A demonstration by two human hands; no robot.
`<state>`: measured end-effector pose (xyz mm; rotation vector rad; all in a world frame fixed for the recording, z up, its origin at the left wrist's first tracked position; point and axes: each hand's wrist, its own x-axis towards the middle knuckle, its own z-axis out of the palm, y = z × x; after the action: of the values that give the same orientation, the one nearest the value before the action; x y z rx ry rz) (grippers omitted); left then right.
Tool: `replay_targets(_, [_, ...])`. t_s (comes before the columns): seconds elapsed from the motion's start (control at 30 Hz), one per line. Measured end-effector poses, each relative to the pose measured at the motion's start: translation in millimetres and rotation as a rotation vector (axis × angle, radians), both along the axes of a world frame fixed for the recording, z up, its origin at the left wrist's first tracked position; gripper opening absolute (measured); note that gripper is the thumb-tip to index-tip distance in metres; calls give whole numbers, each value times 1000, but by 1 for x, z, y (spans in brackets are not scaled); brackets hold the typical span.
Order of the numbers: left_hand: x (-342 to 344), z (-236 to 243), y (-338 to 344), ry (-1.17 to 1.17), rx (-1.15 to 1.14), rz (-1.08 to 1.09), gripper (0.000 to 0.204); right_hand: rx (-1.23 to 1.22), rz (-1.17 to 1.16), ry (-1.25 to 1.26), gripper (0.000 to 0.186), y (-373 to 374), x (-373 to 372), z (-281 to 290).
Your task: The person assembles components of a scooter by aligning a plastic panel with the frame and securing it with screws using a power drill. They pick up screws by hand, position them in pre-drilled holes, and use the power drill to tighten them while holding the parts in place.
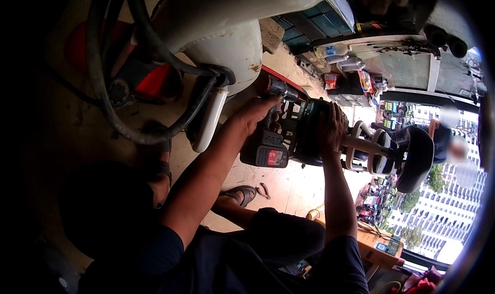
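My left hand (256, 114) grips the handle of a black cordless power driver (268, 139) that has a battery pack with a red label at its base. The driver's nose points up toward a white scooter body panel (221, 41). My right hand (331, 129) lies flat with spread fingers on a dark round wheel-like part (308, 134) just right of the driver. A silver shaft with coiled springs (367, 150) sticks out to the right of that part.
Thick black hoses (149, 46) loop over a red part (154, 82) at the upper left. On the pale floor are a sandalled foot (242, 193) and pliers (263, 190). Shelves with bottles (340, 56) stand behind. Another person (443, 139) is at the right.
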<state>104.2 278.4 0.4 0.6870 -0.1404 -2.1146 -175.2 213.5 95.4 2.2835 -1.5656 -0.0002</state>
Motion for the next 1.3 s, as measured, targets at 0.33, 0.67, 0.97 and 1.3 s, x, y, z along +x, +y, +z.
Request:
replay_targets(0.33, [-1, 2, -2, -17, -15, 5, 41, -7, 4, -21, 52, 0, 2, -1])
replay_targets(0.67, [-4, 5, -5, -28, -64, 40, 39, 9, 0, -14, 54, 0, 2, 0])
replay_targets(0.97, [-4, 5, -8, -7, -56, 31, 36, 23, 8, -17, 54, 3, 9, 6])
replay_targets(1.3, [-15, -4, -12, -25, -35, 33, 33, -26, 83, -44, 50, 8, 11, 8])
